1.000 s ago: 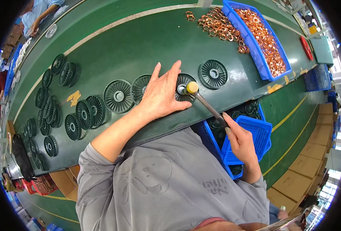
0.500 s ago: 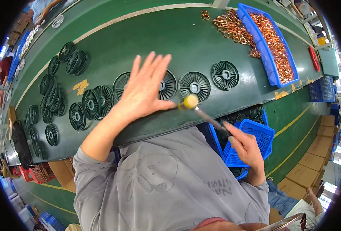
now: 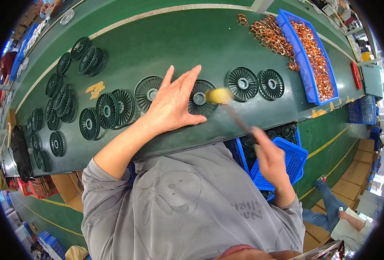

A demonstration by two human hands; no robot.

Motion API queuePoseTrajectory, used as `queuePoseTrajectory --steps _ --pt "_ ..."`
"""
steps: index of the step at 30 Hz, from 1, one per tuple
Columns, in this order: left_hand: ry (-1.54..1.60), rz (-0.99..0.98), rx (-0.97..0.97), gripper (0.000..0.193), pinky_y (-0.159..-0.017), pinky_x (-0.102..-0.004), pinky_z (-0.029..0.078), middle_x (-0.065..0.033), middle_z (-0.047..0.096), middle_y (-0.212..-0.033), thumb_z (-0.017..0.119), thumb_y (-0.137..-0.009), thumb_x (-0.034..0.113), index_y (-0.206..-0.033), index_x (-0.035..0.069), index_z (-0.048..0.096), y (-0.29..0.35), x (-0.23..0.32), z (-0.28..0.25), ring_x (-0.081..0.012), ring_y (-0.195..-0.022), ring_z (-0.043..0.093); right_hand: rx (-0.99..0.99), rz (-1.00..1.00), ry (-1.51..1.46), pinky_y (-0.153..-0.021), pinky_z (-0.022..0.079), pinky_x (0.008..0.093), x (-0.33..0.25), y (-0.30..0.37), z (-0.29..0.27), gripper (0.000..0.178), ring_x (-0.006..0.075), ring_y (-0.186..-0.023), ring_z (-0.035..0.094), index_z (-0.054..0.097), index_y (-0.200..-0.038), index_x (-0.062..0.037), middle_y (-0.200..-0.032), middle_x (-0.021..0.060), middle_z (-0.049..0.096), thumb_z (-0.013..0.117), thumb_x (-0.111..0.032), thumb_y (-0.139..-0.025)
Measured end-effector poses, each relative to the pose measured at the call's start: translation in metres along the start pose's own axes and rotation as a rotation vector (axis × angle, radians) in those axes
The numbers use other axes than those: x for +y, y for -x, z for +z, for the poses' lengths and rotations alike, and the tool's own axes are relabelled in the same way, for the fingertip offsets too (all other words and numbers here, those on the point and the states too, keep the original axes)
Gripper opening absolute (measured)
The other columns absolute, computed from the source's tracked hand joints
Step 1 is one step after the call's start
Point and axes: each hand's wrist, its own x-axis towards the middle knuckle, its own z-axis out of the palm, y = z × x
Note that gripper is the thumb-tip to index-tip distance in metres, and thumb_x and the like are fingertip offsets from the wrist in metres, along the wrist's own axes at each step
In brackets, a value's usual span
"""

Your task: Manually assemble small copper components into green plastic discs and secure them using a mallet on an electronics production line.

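Note:
My right hand (image 3: 270, 158) grips a mallet by its handle. The mallet's yellow head (image 3: 219, 95), blurred by motion, is over the right side of a dark green spoked wheel (image 3: 199, 99). My left hand (image 3: 173, 104) lies over the left part of that wheel, fingers and thumb spread along its edge. Whether it presses on the wheel cannot be made out. Partly behind my left hand is another spoked wheel (image 3: 147, 92). To the right of the mallet head two more wheels lie flat, the nearer one (image 3: 242, 83) almost touching the farther one (image 3: 271, 84).
Several wheels (image 3: 108, 111) lie in groups and stacks on the left of the green table (image 3: 192, 39). At the back right, copper-coloured rings (image 3: 273, 37) are heaped beside a blue bin (image 3: 302, 65) of rings. Blue baskets (image 3: 289, 151) stand below the table edge.
The mallet has swung left, from one wheel to the wheel by my left hand. The wheel it was over now lies farther right and farther away. The view has shifted slightly.

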Motion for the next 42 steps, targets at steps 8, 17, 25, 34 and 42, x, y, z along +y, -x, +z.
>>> queuePoseTrajectory --steps 8,17,25,34,42 --pt "0.082 -0.028 0.062 0.117 -0.115 -0.0534 0.011 -0.0219 0.048 -0.135 0.084 -0.060 0.041 -0.148 0.004 0.015 0.005 -0.007 0.006 -0.0351 -0.129 0.043 0.057 -0.053 -0.061 -0.063 0.050 0.0390 -0.014 -0.020 0.004 0.046 0.0348 -0.074 0.063 0.052 -0.131 -0.0105 -0.089 0.0171 0.065 0.057 -0.003 -0.086" --pt "-0.226 -0.083 0.076 0.111 -0.116 -0.0521 0.012 -0.0246 0.037 -0.142 0.085 -0.058 0.035 -0.146 0.005 0.024 0.048 -0.035 -0.057 -0.0382 -0.139 0.025 -0.381 0.133 -0.094 -0.085 0.051 0.0337 -0.019 -0.020 0.001 0.039 0.0334 -0.099 0.065 0.057 -0.125 -0.0034 -0.112 0.0199 0.064 0.057 -0.001 -0.086" --pt "0.023 -0.059 0.128 0.106 -0.111 -0.0512 0.027 -0.0221 0.048 -0.131 0.084 -0.061 0.024 -0.145 0.003 0.023 0.048 -0.024 -0.027 -0.0360 -0.123 0.047 -0.005 0.025 -0.233 -0.072 0.052 0.0297 -0.029 -0.034 -0.004 0.041 0.0264 -0.081 0.069 0.055 -0.123 0.0057 -0.109 0.0213 0.065 0.051 0.007 -0.083" --pt "0.126 -0.175 0.107 0.114 -0.111 -0.0481 0.030 -0.0216 0.051 -0.128 0.084 -0.062 0.028 -0.147 0.004 0.012 0.046 -0.027 -0.025 -0.0353 -0.121 0.049 -0.230 0.099 -0.069 -0.087 0.050 0.0373 -0.026 -0.048 0.019 0.042 0.0356 -0.102 0.063 0.051 -0.129 -0.0019 -0.116 0.0203 0.062 0.054 0.000 -0.087" --pt "0.163 -0.099 0.202 0.110 -0.111 -0.0503 0.028 -0.0227 0.040 -0.141 0.085 -0.061 0.027 -0.148 0.009 0.019 0.071 -0.019 -0.036 -0.0404 -0.132 0.037 -0.301 -0.034 0.098 -0.072 0.050 0.0285 -0.029 -0.071 0.032 0.042 0.0216 -0.070 0.062 0.051 -0.131 -0.0025 -0.097 0.0167 0.067 0.053 -0.001 -0.089"
